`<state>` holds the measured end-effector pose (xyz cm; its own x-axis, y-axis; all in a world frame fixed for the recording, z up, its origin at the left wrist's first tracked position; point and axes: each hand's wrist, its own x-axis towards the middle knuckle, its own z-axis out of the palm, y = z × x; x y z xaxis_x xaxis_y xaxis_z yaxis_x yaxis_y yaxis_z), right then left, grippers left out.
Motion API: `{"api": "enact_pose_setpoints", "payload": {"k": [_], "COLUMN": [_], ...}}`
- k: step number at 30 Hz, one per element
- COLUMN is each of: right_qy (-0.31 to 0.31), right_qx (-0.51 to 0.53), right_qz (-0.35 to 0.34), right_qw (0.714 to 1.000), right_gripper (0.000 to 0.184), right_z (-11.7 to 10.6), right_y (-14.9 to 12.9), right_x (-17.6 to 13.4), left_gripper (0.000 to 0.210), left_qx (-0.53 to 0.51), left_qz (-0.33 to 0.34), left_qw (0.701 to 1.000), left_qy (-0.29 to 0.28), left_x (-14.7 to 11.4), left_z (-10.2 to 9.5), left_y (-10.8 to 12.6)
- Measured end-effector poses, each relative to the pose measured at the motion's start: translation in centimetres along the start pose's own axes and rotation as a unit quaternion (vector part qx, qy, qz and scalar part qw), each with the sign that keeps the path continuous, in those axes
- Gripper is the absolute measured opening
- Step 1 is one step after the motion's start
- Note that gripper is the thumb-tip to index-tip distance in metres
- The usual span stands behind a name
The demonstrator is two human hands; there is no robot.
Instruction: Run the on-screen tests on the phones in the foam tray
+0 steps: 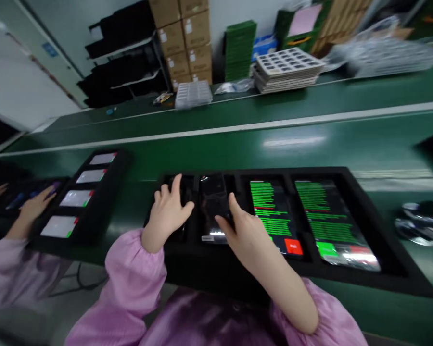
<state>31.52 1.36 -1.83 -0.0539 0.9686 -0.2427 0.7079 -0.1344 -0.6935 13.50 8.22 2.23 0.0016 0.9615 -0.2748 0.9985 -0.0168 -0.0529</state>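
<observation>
- From where I stand, a long green workbench [216, 151] runs across the room, with the person in lilac sleeves [137, 274] at its near edge
- The right hand [250, 234] has thumb and fingers gripping a black phone [214, 194] at the second slot from the left; I cannot tell whether it is clear of the slot floor
- I'd keep that grip on the edges, off the glass, and tilt it little, since the face looks slick and the slot walls close
- The left hand [169, 209] spreads its fingers over the leftmost slot, nothing visibly held; it seems well placed for steadying
- The black tray [386, 235] also bears two green-text phones [270, 206] in its right-hand slots; the right hand passes near one, so I'd avoid brushing that screen
- Off left, a co-worker's hand [38, 204] is beside a second tray [81, 226] with four light-screened phones [59, 226]
- Farther back, past the white strip [202, 131], gridded trays [288, 69] and cartons [197, 33] stand well apart from the hands
</observation>
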Motion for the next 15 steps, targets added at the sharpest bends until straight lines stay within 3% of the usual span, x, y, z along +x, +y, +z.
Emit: {"api": "enact_pose_setpoints", "payload": {"k": [3,8,11,13,15], "right_qy": [0.084,0.228,0.25,0.245,0.228], "right_qx": [-0.035,-0.077,-0.138,-0.141,-0.111], "right_qz": [-0.069,-0.201,-0.235,-0.237,-0.231], "right_qw": [0.993,0.95,0.929,0.929,0.939], "right_gripper": [0.064,0.052,0.049,0.047,0.044], "right_z": [0.8,1.7,0.9,0.3,-0.1], "right_y": [0.6,1.1,1.1,1.2,1.5], "right_x": [-0.3,-1.1,-1.9,-2.4,-2.7], "left_gripper": [0.091,0.101,0.099,0.079,0.059], "left_qx": [0.009,0.01,-0.065,-0.133,-0.165], "left_qz": [-0.002,-0.004,0.074,0.144,0.16], "left_qw": [1.0,1.0,0.994,0.972,0.961], "left_qy": [0.001,-0.001,0.048,0.127,0.156], "left_x": [0.1,-0.2,-1.9,-3.4,-4.5], "left_z": [0.3,0.4,0.1,0.0,0.2], "left_y": [0.5,0.3,-2.4,-5.0,-7.2]}}
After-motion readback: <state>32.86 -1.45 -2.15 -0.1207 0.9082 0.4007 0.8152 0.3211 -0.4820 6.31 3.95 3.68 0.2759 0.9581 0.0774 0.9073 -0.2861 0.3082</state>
